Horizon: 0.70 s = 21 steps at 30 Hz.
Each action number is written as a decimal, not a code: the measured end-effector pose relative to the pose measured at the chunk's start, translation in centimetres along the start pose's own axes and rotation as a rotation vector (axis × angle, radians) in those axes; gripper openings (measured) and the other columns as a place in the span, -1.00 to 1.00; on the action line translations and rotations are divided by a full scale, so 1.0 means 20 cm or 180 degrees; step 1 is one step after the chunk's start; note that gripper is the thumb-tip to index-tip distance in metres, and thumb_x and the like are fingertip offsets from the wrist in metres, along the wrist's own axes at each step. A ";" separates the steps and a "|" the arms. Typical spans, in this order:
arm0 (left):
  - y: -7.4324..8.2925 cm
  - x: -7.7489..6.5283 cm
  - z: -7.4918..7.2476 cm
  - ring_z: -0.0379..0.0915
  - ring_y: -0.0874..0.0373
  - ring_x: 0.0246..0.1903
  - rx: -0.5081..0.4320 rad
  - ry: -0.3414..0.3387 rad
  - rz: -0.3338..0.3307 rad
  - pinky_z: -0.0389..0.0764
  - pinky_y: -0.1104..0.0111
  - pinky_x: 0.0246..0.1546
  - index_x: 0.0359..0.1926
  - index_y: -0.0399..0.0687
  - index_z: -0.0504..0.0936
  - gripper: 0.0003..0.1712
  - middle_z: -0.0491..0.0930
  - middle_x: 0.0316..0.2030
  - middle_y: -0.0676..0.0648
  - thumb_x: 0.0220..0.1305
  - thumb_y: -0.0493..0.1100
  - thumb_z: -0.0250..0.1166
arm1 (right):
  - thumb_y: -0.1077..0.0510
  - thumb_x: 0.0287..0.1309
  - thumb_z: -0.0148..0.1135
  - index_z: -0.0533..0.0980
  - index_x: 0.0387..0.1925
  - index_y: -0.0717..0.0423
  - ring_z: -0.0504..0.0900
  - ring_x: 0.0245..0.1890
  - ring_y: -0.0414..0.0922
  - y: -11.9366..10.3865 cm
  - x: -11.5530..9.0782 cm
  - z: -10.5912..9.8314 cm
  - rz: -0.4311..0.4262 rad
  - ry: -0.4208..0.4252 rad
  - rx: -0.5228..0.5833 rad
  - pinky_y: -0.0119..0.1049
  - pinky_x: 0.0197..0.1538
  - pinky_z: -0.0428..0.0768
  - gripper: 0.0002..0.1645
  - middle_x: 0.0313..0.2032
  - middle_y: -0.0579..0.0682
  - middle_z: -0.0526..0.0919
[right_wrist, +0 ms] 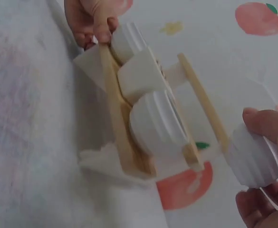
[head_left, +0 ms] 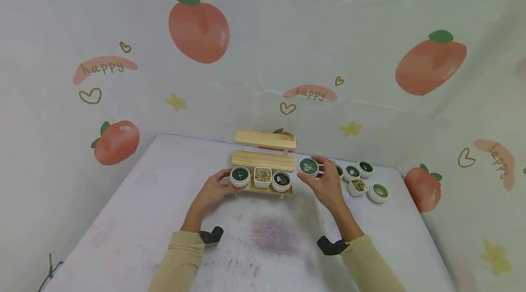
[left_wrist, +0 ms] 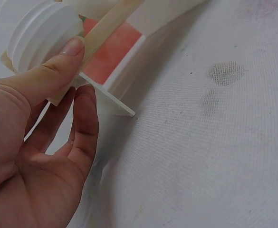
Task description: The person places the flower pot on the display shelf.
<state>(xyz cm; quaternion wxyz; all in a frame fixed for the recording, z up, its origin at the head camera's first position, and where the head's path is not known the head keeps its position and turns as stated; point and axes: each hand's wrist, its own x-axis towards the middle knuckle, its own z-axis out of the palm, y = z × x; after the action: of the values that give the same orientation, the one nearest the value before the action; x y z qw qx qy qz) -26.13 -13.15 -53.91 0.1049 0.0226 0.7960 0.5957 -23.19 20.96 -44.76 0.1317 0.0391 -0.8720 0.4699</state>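
While the left hand (head_left: 213, 190) grips the lower tier (right_wrist: 112, 99) of the three-tier wooden stand (head_left: 263, 160) at its 9 o'clock end, thumb above the board and curled fingers beneath, the right hand (head_left: 327, 185) pinches a round fluted white pot (head_left: 308, 167) between thumb and fingers. That pot is just off the stand's 3 o'clock end, beside the middle tier (head_left: 277, 161); contact cannot be confirmed. Its green top faces up. Spare pots (head_left: 358, 185) stand farther toward 3 o'clock.

In judgement, sound placement on the middle tier calls for a level pot, its base lifted clear of the board's edge and the lower-tier pots (head_left: 281, 180). A firm left-hand grip should guard against tipping.
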 end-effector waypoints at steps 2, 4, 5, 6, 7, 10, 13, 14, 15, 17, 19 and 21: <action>0.00 0.00 0.00 0.62 0.07 -0.02 -0.0009 -0.0014 0.0001 0.57 0.35 -0.01 0.42 -0.01 0.42 -0.09 0.35 0.46 -0.18 0.03 -0.17 0.60 | 0.13 0.02 0.60 0.46 0.28 0.19 0.55 0.08 0.06 -0.02 0.01 0.03 -0.0077 -0.0019 0.0029 -0.30 0.02 0.57 -0.20 0.17 0.20 0.44; 0.00 0.00 0.00 0.62 0.08 -0.04 -0.0016 -0.0015 -0.0008 0.55 0.38 -0.02 0.42 0.00 0.42 -0.09 0.36 0.46 -0.17 0.03 -0.17 0.60 | 0.11 0.03 0.59 0.47 0.29 0.15 0.53 0.05 0.05 -0.04 0.02 0.06 -0.0124 -0.0053 0.0060 -0.19 0.03 0.59 -0.21 0.16 0.19 0.42; 0.00 0.00 0.00 0.62 0.08 -0.03 0.0014 -0.0019 0.0013 0.54 0.38 -0.01 0.42 -0.01 0.42 -0.09 0.35 0.46 -0.19 0.04 -0.16 0.60 | 0.11 0.04 0.59 0.47 0.30 0.14 0.53 0.04 0.06 -0.05 0.03 0.07 -0.0148 -0.0064 0.0090 -0.17 0.02 0.59 -0.21 0.15 0.20 0.42; 0.00 0.00 0.00 0.62 0.08 -0.04 0.0016 -0.0021 0.0018 0.55 0.37 -0.01 0.42 -0.01 0.42 -0.09 0.35 0.46 -0.19 0.04 -0.16 0.60 | 0.10 0.04 0.58 0.48 0.30 0.12 0.53 0.02 0.05 -0.05 0.03 0.08 -0.0164 -0.0069 0.0108 -0.16 0.01 0.59 -0.21 0.13 0.20 0.42; 0.00 0.00 0.00 0.62 0.09 -0.04 0.0034 -0.0018 0.0024 0.54 0.37 -0.01 0.42 -0.01 0.42 -0.09 0.35 0.46 -0.19 0.04 -0.15 0.60 | 0.10 0.04 0.58 0.48 0.31 0.12 0.53 0.00 0.04 -0.06 0.04 0.10 -0.0190 -0.0063 0.0113 -0.18 0.00 0.60 -0.21 0.11 0.20 0.43; 0.00 0.00 0.00 0.61 0.11 -0.06 0.0053 -0.0014 0.0064 0.54 0.37 -0.03 0.42 -0.03 0.41 -0.09 0.35 0.45 -0.20 0.05 -0.16 0.59 | 0.11 0.05 0.58 0.45 0.33 0.15 0.54 -0.02 0.05 -0.08 0.05 0.15 -0.0281 -0.0054 0.0184 -0.30 -0.05 0.59 -0.18 0.10 0.21 0.43; 0.00 0.00 0.00 0.61 0.12 -0.09 -0.0019 -0.0027 0.0077 0.55 0.39 -0.07 0.42 -0.04 0.41 -0.10 0.35 0.45 -0.20 0.06 -0.19 0.58 | 0.12 0.07 0.56 0.41 0.33 0.19 0.54 -0.02 0.03 -0.10 0.07 0.20 -0.0329 -0.0052 0.0304 -0.40 -0.08 0.55 -0.18 0.13 0.20 0.44; -0.01 0.00 0.00 0.61 0.12 -0.10 -0.0047 -0.0036 0.0084 0.55 0.39 -0.08 0.42 -0.05 0.41 -0.10 0.35 0.45 -0.20 0.06 -0.20 0.58 | 0.12 0.08 0.56 0.39 0.32 0.20 0.53 -0.02 0.03 -0.11 0.08 0.21 -0.0329 -0.0067 0.0357 -0.42 -0.08 0.53 -0.19 0.15 0.19 0.44; 0.00 0.00 0.00 0.61 0.12 -0.10 -0.0073 -0.0039 0.0076 0.55 0.40 -0.09 0.42 -0.04 0.41 -0.10 0.35 0.45 -0.19 0.06 -0.21 0.58 | 0.12 0.09 0.55 0.38 0.32 0.20 0.52 -0.01 0.02 -0.11 0.09 0.23 -0.0318 -0.0085 0.0398 -0.43 -0.08 0.52 -0.19 0.17 0.18 0.44; 0.00 0.00 0.00 0.61 0.10 -0.07 -0.0078 -0.0048 0.0081 0.56 0.41 -0.08 0.43 -0.05 0.40 -0.09 0.34 0.46 -0.20 0.06 -0.20 0.58 | 0.11 0.11 0.53 0.37 0.30 0.19 0.53 0.01 0.04 -0.13 0.10 0.27 -0.0300 -0.0134 0.0467 -0.42 -0.07 0.52 -0.22 0.19 0.16 0.44; 0.00 0.00 0.00 0.62 0.10 -0.06 -0.0056 -0.0049 0.0081 0.55 0.40 -0.08 0.43 -0.05 0.39 -0.09 0.34 0.46 -0.20 0.07 -0.19 0.58 | 0.12 0.12 0.53 0.38 0.29 0.19 0.54 0.02 0.04 -0.15 0.10 0.31 -0.0300 -0.0170 0.0490 -0.39 -0.04 0.54 -0.24 0.18 0.15 0.46; 0.00 -0.01 0.00 0.61 0.09 -0.02 -0.0028 -0.0032 0.0075 0.55 0.40 -0.05 0.43 -0.03 0.40 -0.09 0.34 0.46 -0.19 0.06 -0.17 0.58 | 0.12 0.12 0.53 0.40 0.27 0.17 0.55 0.02 0.04 -0.17 0.11 0.34 -0.0338 -0.0223 0.0477 -0.36 -0.04 0.55 -0.26 0.16 0.14 0.48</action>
<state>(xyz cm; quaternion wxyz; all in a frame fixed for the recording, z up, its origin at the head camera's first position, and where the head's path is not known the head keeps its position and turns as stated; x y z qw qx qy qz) -26.04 -13.23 -53.89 0.1019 0.0345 0.7925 0.6003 -25.93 13.46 -44.97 0.1226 0.1115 -0.8352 0.5244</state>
